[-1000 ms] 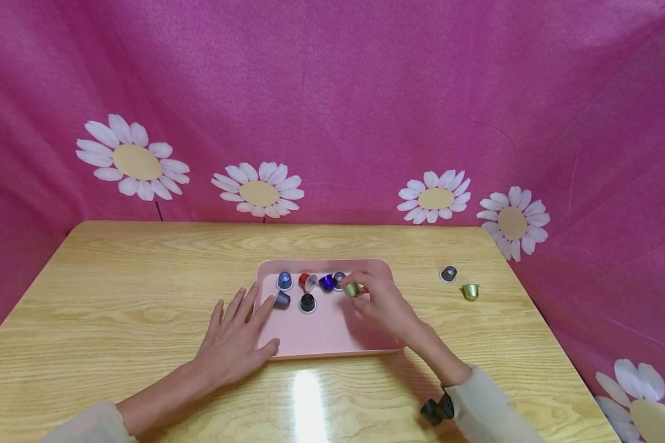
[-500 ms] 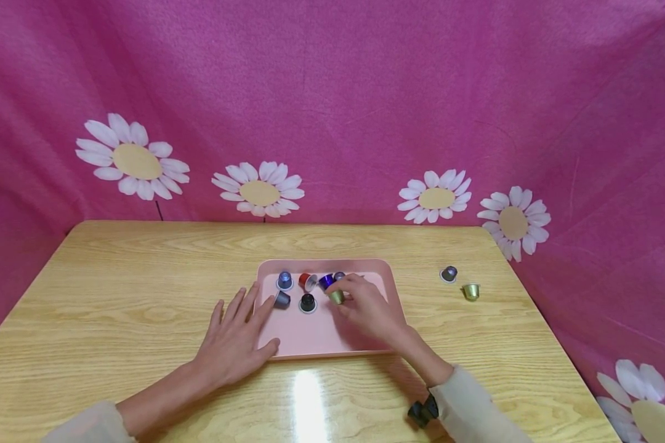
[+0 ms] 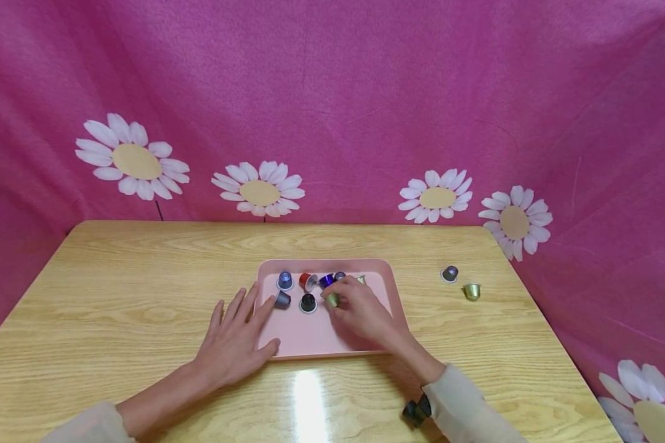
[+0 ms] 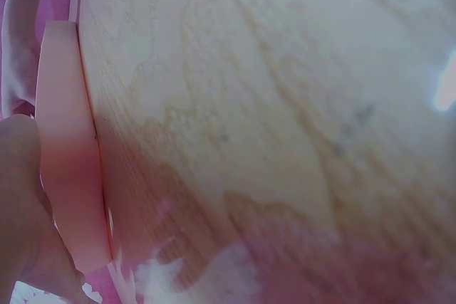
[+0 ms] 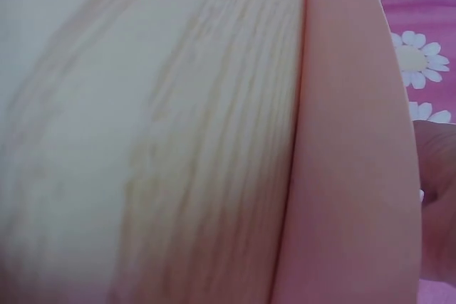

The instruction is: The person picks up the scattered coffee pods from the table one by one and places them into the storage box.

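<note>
A pink tray [image 3: 305,337] lies on the table with several coffee capsules in it. My right hand [image 3: 360,311] is over the tray and pinches a green coffee capsule [image 3: 331,300] between thumb and fingers. Just left of that sits a black capsule [image 3: 308,302], upright. Behind them are a red capsule [image 3: 307,281] on its side, a dark blue capsule [image 3: 326,281] and a light blue capsule [image 3: 285,280]. My left hand [image 3: 233,341] rests with spread fingers at the tray's left edge, its fingertips near a grey capsule [image 3: 282,300]. In the left wrist view, the tray wall [image 4: 68,133] hides the capsules.
Right of the tray, on the wooden table [image 3: 161,283], are a dark capsule [image 3: 449,274] standing upright and a green-gold capsule [image 3: 472,291]. Another pale green capsule [image 3: 361,279] shows partly behind my right hand. A pink flowered cloth [image 3: 332,123] hangs behind the table.
My right hand has moved left and a little toward me inside the tray, carrying the green capsule next to the black one. The left hand stays in place.
</note>
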Available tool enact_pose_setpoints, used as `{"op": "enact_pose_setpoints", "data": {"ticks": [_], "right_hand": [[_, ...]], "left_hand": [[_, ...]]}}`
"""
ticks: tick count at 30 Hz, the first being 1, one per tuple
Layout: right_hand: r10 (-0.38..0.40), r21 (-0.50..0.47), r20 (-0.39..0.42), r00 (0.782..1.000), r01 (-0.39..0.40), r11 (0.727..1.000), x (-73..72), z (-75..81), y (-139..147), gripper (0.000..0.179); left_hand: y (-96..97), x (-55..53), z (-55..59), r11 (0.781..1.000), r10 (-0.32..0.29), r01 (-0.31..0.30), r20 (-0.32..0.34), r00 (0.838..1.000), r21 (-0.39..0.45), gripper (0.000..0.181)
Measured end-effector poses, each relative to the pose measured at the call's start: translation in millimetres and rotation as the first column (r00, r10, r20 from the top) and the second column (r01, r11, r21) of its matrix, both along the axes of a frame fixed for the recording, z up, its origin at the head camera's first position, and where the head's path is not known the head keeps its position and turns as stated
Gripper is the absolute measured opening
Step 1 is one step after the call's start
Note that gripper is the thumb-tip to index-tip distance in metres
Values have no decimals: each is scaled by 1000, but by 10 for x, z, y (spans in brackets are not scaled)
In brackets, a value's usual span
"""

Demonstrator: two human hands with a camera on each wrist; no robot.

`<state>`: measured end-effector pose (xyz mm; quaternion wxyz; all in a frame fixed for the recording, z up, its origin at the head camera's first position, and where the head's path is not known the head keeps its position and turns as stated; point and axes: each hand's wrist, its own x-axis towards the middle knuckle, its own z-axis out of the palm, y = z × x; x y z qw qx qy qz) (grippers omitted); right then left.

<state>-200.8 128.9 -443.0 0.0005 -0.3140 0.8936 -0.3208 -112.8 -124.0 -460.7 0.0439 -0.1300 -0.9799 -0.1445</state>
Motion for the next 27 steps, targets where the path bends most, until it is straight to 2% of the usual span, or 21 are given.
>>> {"op": "enact_pose_setpoints", "data": {"ticks": [9,17,27], "right_hand": [[-27,37,17,1000,26,999,8,-30,-25,30],[-49,60,10,999,48,997,20,-50,-44,29],[-61,78,10,998,60,995,16,-53,-64,32]], "left_hand": [[3,9,-3,1000,4,-4,17,1000,-1,76],[-9,27,-33,1000,-12,13,-34,999,12,75],[-7,22,-22,1000,-9,10,-21,1000,12,74]]}}
